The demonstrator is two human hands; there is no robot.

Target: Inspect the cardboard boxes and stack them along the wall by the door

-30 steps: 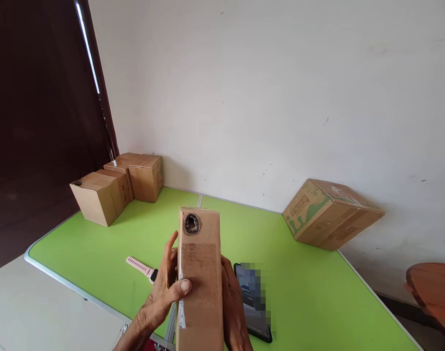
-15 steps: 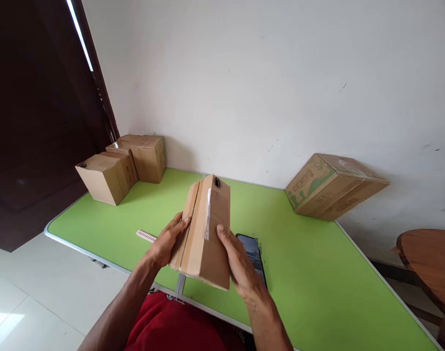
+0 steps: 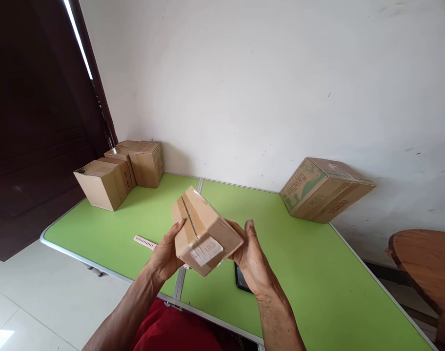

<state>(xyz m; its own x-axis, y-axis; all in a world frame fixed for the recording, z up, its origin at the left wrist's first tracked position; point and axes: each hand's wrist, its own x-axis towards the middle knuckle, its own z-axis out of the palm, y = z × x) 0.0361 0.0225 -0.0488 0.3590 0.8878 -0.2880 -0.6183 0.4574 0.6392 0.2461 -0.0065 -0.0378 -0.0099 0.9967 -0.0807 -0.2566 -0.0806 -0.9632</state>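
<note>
Above the table I hold a small taped cardboard box [image 3: 196, 229], tilted, with a white label [image 3: 207, 251] on the end facing me. My left hand [image 3: 167, 253] grips its left side, thumb on the top near the tape seam. My right hand [image 3: 252, 258] supports the right side, its thumb raised off the cardboard and its fingers partly hidden behind and under the box. Partly covered by my right hand, a black phone [image 3: 242, 280] lies on the table. A pale pink strap with holes [image 3: 145, 242] lies beside my left hand.
Several cardboard boxes [image 3: 98, 185] stand at the table's back left. A larger box with green print [image 3: 321, 190] rests tilted at the back right. The green folding table [image 3: 299, 273] has a metal edge. A brown wooden seat [image 3: 427, 263] is at the right.
The box has been turned and tipped, so its labelled end now faces me. My right thumb has come off its face, and the right hand has shifted to its far right side.
</note>
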